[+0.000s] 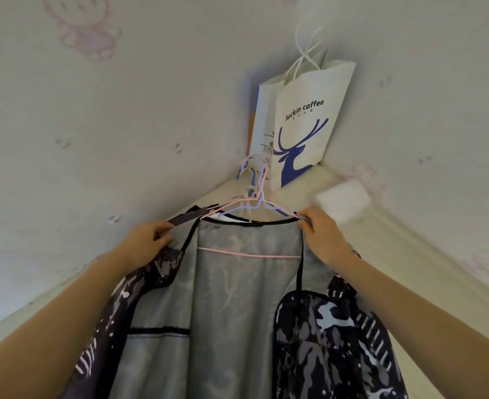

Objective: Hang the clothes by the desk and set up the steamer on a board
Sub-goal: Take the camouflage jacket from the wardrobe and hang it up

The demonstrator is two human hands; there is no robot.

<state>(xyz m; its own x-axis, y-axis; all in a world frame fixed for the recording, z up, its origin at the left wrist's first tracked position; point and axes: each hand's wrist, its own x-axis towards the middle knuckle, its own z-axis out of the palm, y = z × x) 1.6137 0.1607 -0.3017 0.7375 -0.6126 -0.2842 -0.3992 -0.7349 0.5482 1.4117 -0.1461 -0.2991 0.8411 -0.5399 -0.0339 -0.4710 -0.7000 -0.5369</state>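
Note:
A camouflage-patterned jacket [323,335] with a silvery grey lining hangs open in front of me on a pink wire hanger [249,256]. The hanger's hook sits among several other pink and blue hangers [251,180] bunched on a white ledge in the room's corner. My left hand [148,240] pinches the jacket's left shoulder and black collar edge. At the right shoulder, my right hand [321,234] grips the fabric at the hanger's end. No steamer or board is in view.
A white paper bag [303,122] with a blue deer print stands on the white ledge [352,217] in the corner, just behind the hangers. Pale wallpapered walls close in on both sides. A white block [341,200] sits on the ledge to the right.

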